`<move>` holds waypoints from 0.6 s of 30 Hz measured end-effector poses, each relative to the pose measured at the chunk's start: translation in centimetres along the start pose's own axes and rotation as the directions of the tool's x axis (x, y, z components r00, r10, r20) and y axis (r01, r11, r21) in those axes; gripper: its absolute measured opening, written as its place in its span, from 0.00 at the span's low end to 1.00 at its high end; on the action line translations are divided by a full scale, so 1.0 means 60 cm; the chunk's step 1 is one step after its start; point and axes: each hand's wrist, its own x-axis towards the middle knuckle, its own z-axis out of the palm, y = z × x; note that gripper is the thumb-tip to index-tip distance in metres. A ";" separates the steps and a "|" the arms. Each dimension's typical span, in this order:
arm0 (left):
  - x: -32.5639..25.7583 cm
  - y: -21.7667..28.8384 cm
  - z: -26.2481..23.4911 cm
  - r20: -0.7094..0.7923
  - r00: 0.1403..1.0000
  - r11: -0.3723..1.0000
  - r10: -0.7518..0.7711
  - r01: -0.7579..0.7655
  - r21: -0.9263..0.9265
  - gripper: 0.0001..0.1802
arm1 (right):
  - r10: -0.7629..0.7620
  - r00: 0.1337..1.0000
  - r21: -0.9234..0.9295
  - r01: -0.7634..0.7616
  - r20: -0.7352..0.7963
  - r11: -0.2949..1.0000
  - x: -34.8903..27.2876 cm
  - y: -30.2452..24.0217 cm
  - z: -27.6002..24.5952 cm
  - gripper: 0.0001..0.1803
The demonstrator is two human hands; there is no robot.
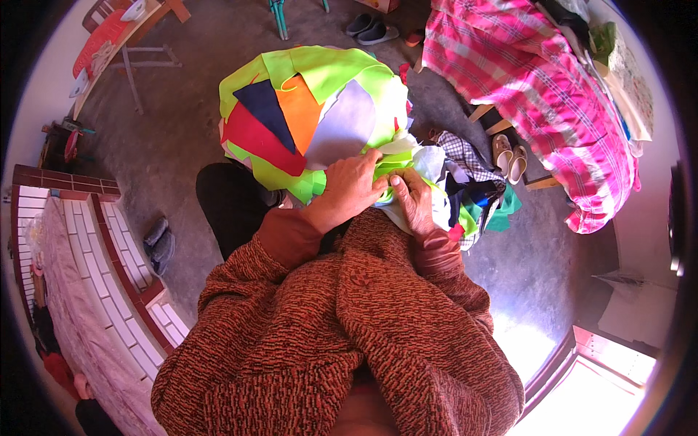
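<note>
In front of my lap sits a large rounded mound covered with fabric pieces (340, 131) in neon yellow-green, orange, navy, red and pale lilac. My left hand (347, 190) lies at its near edge, fingers closed on a yellow-green cloth scrap (387, 166). Close beside it, my right hand (414, 200) pinches the same scrap between thumb and forefinger. The two hands almost touch, and the fingertips partly hide what lies between them. Right of my right hand is a heap of loose cloth scraps (465, 182), some checked, dark, white or green.
A pink plaid cloth (523, 94) covers a piece of furniture on the right, with light shoes (509, 158) beside it. Dark shoes (372, 30) stand at the far side, slippers (159, 245) at left. A tiled brick ledge (102, 247) runs along the left, below a table (134, 33).
</note>
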 end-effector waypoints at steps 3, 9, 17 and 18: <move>-0.002 0.001 0.000 0.064 0.998 1.000 -0.004 0.003 0.020 0.20 | 0.004 1.000 0.001 -0.004 0.015 1.000 0.002 0.003 0.000 0.21; -0.012 -0.005 0.018 0.037 0.996 0.996 0.083 -0.082 -0.030 0.20 | 0.028 0.999 -0.099 -0.025 0.031 0.995 0.000 0.006 -0.001 0.25; -0.018 0.003 0.017 0.076 0.995 0.997 0.066 -0.061 -0.056 0.20 | 0.097 0.995 -0.036 -0.098 -0.020 0.995 0.002 0.013 0.003 0.22; -0.019 0.000 0.020 0.054 0.995 0.994 0.083 -0.079 -0.074 0.20 | 0.099 0.995 -0.016 -0.100 -0.011 0.995 0.003 0.015 0.003 0.20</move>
